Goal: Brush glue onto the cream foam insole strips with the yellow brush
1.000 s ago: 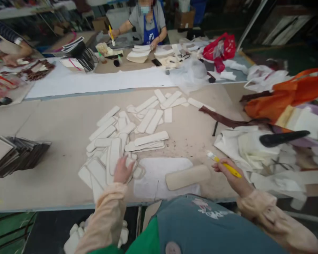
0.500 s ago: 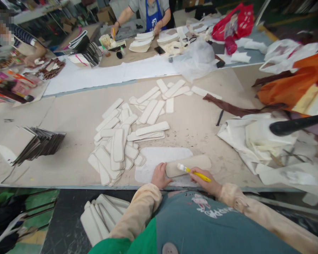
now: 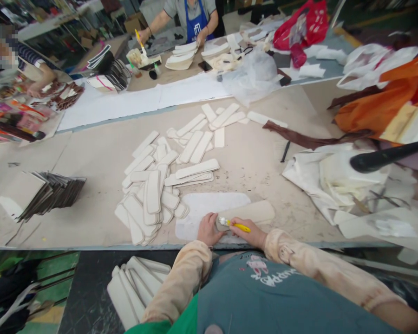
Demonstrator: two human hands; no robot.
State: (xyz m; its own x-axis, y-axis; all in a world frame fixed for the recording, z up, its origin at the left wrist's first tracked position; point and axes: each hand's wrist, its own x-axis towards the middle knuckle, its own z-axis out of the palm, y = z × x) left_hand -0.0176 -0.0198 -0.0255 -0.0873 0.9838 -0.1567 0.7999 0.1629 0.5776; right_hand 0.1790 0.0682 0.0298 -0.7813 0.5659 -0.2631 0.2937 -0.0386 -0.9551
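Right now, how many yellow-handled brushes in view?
2. Near brush: in the wearer's right hand, at the left end of the tan strip. Far brush: in a co-worker's hand. More could be hidden.

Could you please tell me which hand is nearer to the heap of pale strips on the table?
The left: the left hand is just right of the heap of pale strips, while the right hand, holding the yellow brush, is farther right.

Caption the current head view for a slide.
Right hand holds a yellow brush over a beige piece; left hand at its near-left end.
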